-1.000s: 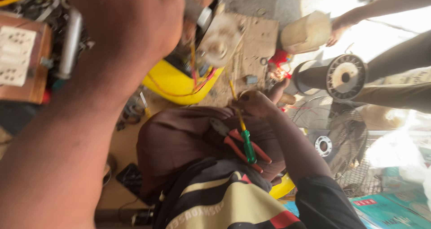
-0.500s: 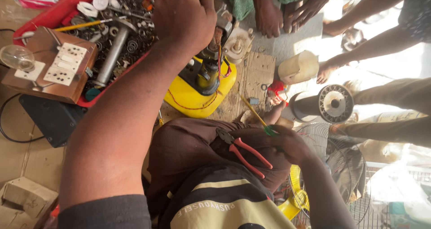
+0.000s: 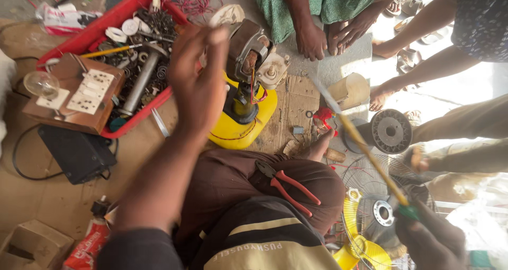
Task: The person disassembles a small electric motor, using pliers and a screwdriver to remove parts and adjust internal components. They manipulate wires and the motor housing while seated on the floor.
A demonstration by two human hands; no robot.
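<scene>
My left hand (image 3: pixel 198 82) is raised over the floor, fingers apart, just left of a small electric motor (image 3: pixel 251 56) that sits on a yellow container (image 3: pixel 241 130). I see nothing in this hand. At the lower right my right hand (image 3: pixel 431 241) grips a screwdriver (image 3: pixel 370 159) with a green handle and a yellow shaft; its blurred tip points up and left. Red-handled pliers (image 3: pixel 288 185) lie on my lap, on the brown cloth over my knee.
A red tray (image 3: pixel 106 32) of metal parts lies at upper left, next to a wooden switch board with a bulb (image 3: pixel 74 93) and a black box (image 3: pixel 76 153). Fan guards (image 3: pixel 370 212) and a wire spool (image 3: pixel 391 131) lie at right. Other people's hands and feet (image 3: pixel 328 37) are at the top.
My left hand has come off the motor and moved left. My right hand has swung from my lap to the lower right, lifting the screwdriver. The pliers stay on my lap.
</scene>
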